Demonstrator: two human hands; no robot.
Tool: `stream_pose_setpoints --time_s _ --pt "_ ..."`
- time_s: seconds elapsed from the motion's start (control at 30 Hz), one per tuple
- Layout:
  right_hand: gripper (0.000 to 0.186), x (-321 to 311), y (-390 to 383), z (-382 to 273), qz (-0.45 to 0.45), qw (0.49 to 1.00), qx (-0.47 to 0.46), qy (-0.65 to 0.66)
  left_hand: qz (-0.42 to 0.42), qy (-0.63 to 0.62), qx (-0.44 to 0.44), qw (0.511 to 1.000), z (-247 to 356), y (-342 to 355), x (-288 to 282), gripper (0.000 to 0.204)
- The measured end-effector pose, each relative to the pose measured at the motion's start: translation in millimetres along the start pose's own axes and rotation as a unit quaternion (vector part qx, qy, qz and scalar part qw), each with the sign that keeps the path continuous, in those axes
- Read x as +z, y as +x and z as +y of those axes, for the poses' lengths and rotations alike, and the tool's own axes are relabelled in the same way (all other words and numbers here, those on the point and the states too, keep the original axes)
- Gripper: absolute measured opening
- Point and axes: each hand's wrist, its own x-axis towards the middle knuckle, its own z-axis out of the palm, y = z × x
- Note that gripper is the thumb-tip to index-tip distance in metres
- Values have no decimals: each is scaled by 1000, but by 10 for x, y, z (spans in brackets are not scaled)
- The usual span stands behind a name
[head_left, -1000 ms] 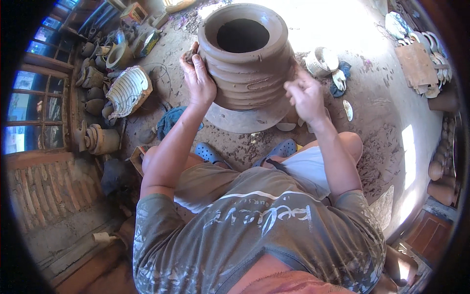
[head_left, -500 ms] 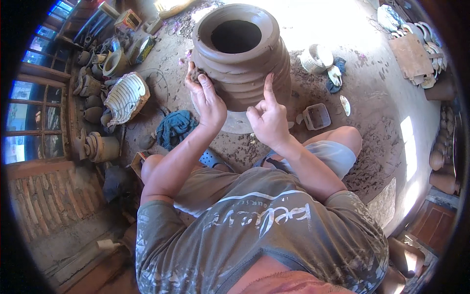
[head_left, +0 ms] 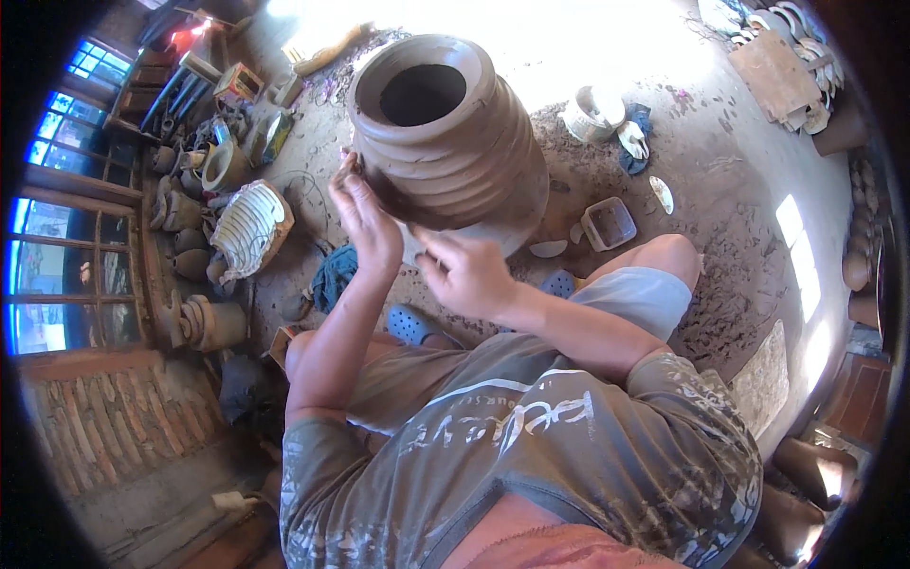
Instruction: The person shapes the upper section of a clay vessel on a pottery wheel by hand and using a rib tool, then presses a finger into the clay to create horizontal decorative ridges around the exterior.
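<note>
A large brown clay pot (head_left: 445,180) with a wide dark mouth and ridged coil walls stands in front of me, tilted in the view. Along its left side rises my left hand (head_left: 368,223), its fingers bent around a small dark lump of clay (head_left: 350,165) at the fingertips. Below the pot's lower front edge is my right hand (head_left: 469,275), slightly blurred. Its index finger reaches left toward the wall's base, the thumb stands apart, and nothing shows in it; whether the fingertip touches clay I cannot tell.
A clear plastic tub (head_left: 609,224) and a white container (head_left: 594,116) sit on the clay-strewn floor to the right. A dark teal cloth (head_left: 334,277) and a ribbed pale mould (head_left: 251,230) lie left, near several small pots below the windows. A board (head_left: 775,81) leans far right.
My right hand has dropped from the pot's front wall to its lower edge and moved left. My left hand has shifted lower and left. The pot appears lower and further left in the view.
</note>
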Motion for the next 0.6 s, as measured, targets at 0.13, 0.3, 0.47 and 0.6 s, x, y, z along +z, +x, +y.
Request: stream_pose_setpoints --time_s 0.13,0.3,0.47,0.6 --pt "48 -406 205 91 92 992 -76 -36 -199 89 31 975 424 -148 -219 54" --pt "34 -581 125 196 46 985 -141 -89 -389 3 -133 912 531 -492 -71 68" --pt "27 -728 -4 270 -5 987 -125 -105 -481 -16 -216 849 471 -422 -67 72" --pt "27 -824 73 92 50 997 -55 6 -421 -78 -253 868 779 -288 65 39"
